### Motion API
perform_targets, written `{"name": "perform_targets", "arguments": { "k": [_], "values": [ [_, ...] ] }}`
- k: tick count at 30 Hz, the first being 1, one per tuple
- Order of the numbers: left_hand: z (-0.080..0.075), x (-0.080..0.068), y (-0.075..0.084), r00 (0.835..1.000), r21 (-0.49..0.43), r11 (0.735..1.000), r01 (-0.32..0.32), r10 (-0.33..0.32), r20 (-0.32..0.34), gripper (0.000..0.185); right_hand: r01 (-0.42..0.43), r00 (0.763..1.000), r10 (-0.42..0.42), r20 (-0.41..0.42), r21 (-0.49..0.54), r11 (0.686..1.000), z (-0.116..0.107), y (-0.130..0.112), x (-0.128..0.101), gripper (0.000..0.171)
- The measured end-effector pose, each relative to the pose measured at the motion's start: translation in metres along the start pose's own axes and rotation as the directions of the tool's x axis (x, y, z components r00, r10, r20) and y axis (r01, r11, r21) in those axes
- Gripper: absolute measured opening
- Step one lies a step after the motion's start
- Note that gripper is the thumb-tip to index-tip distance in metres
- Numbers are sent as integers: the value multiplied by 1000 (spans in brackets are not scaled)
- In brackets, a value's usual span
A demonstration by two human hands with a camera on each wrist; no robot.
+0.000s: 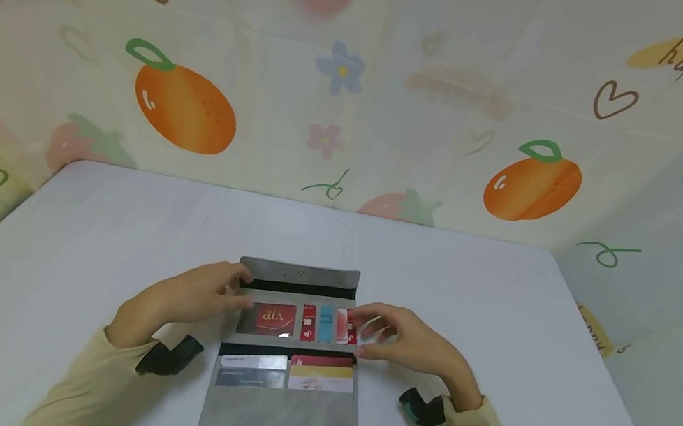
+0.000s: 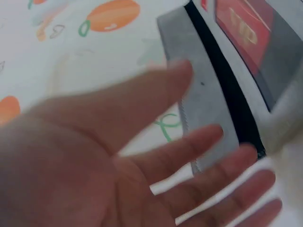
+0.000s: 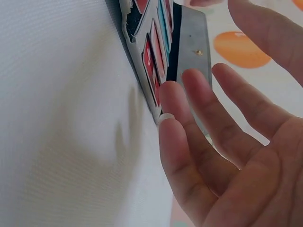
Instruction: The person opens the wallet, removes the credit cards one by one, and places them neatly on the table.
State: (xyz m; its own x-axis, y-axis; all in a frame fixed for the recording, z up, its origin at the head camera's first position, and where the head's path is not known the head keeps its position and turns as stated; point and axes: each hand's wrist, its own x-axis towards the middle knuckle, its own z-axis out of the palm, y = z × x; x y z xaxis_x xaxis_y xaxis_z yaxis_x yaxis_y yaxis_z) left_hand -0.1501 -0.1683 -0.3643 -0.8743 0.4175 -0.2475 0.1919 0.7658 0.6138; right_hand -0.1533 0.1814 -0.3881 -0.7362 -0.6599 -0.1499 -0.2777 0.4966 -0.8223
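A grey long wallet (image 1: 281, 410) lies unfolded on the table, its snap flap (image 1: 284, 273) at the far end. A red VIP card (image 1: 276, 318) sits behind a clear window in its middle panel. Beside it are narrow slots with several cards, including a blue one (image 1: 325, 324). More cards, one red, yellow and white (image 1: 322, 374), fill the near panel. My left hand (image 1: 199, 293) is at the wallet's left edge by the flap and window, fingers spread. At the right edge, my right hand (image 1: 406, 336) has its thumb and fingertips beside the narrow slots; exact contact is unclear.
The white table (image 1: 465, 290) extends around the wallet. Behind it hangs a cloth (image 1: 377, 119) printed with fruit, flowers and hearts. Black wrist devices (image 1: 170, 356) are strapped at both sleeves.
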Motion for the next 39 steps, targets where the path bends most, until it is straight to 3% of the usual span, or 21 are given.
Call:
{"name": "perform_targets", "arguments": {
  "k": [9,19,25,32,39],
  "values": [
    [7,-3,16,994,27,994,-102,102,-29,55,16,999,-16,-29,-14,1000,0,2,1,49],
    [20,-14,10,986,92,987,-133,141,-86,62,14,997,-16,-81,-28,1000,6,0,6,51],
    [27,-20,6,987,112,986,-121,132,-95,68,43,991,-52,-119,-71,997,13,-2,11,52],
    [35,-28,0,990,73,992,-99,106,-89,81,64,989,-82,-123,-144,988,20,-11,22,52],
    [42,-38,-8,987,47,991,-128,132,-88,94,95,987,-121,-104,-227,969,26,-16,32,54]
  ]
}}
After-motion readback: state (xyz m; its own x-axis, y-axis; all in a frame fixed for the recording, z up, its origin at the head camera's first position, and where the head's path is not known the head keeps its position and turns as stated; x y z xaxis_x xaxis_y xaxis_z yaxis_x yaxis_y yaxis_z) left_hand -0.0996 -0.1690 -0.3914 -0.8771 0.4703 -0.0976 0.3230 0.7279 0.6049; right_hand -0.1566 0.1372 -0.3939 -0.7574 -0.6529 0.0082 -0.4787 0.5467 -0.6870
